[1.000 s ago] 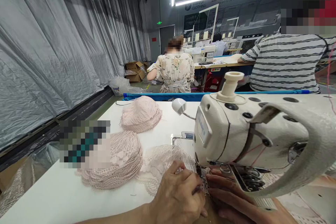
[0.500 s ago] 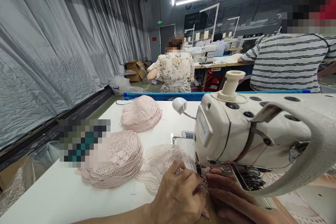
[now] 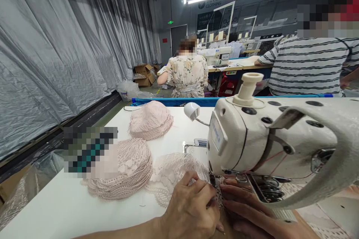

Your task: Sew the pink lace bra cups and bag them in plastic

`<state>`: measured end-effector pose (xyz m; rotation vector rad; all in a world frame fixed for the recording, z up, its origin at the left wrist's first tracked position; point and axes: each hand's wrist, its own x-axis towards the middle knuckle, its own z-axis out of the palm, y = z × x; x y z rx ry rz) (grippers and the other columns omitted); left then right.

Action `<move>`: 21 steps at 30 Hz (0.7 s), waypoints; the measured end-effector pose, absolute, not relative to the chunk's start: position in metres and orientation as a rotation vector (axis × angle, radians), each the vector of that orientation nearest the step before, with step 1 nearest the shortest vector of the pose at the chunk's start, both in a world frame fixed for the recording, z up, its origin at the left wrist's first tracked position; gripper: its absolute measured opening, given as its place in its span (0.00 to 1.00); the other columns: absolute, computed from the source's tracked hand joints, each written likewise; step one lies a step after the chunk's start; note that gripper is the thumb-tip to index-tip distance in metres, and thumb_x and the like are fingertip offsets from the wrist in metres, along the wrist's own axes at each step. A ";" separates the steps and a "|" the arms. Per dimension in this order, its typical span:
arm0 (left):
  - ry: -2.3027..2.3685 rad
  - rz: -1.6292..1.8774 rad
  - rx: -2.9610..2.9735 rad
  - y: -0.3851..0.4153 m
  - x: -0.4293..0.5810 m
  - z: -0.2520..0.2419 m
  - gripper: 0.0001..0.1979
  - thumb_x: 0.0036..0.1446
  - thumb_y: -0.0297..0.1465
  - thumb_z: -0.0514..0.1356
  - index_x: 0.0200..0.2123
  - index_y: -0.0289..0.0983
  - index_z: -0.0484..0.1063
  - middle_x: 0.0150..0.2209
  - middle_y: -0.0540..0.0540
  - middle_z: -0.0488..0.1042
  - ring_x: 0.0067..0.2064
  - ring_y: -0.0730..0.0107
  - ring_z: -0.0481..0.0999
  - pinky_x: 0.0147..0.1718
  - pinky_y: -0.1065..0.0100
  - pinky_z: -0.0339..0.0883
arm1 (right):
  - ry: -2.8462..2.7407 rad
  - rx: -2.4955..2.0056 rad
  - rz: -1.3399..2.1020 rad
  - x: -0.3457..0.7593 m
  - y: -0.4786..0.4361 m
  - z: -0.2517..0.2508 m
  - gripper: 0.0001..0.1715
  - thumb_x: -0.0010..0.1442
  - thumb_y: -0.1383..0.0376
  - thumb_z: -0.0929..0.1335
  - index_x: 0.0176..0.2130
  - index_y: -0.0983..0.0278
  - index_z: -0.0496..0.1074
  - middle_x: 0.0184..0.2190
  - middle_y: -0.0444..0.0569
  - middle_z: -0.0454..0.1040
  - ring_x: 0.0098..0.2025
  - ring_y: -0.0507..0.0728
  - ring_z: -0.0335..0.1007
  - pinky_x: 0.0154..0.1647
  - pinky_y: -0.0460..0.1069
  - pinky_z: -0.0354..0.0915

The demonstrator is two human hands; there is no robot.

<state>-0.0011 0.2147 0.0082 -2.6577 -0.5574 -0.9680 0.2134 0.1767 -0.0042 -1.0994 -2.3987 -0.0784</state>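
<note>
The lace (image 3: 176, 171) lay on the table (image 3: 73, 209), reaching beneath the machine (image 3: 231, 142). The left hand (image 3: 193, 205) curled over it, whether pinching I couldn't tell; the right hand (image 3: 252, 211) lay flat, fingers outstretched.

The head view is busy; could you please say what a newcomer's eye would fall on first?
Probably the white sewing machine at the right, with the left hand and right hand at a lace piece near its left end. Then the near stack and far stack of pale-pink lace stand out on the white tabletop. A silvery curtain fills the upper left.
</note>
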 end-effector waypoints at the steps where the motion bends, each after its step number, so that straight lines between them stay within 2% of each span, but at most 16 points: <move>1: -0.556 -0.958 -2.657 0.215 -0.001 0.008 0.12 0.59 0.28 0.60 0.23 0.33 0.67 0.27 0.51 0.70 0.30 0.75 0.68 0.36 0.66 0.58 | -2.392 -1.099 -0.074 0.213 0.176 -0.004 0.15 0.65 0.58 0.62 0.45 0.53 0.76 0.45 0.44 0.78 0.45 0.58 0.76 0.43 0.51 0.74; 9: -0.556 -0.968 -2.662 0.215 -0.002 0.002 0.12 0.56 0.22 0.58 0.21 0.34 0.65 0.26 0.51 0.70 0.30 0.76 0.67 0.34 0.67 0.58 | -2.378 -1.054 -0.046 0.214 0.178 -0.004 0.14 0.64 0.59 0.63 0.45 0.53 0.76 0.44 0.45 0.79 0.44 0.58 0.76 0.41 0.51 0.75; 21: -0.579 -0.906 -2.704 0.213 -0.003 0.004 0.08 0.57 0.24 0.59 0.25 0.34 0.66 0.29 0.51 0.71 0.32 0.75 0.70 0.37 0.66 0.61 | -2.413 -1.052 -0.064 0.214 0.178 -0.002 0.14 0.65 0.60 0.62 0.46 0.54 0.76 0.43 0.46 0.79 0.43 0.58 0.77 0.40 0.49 0.75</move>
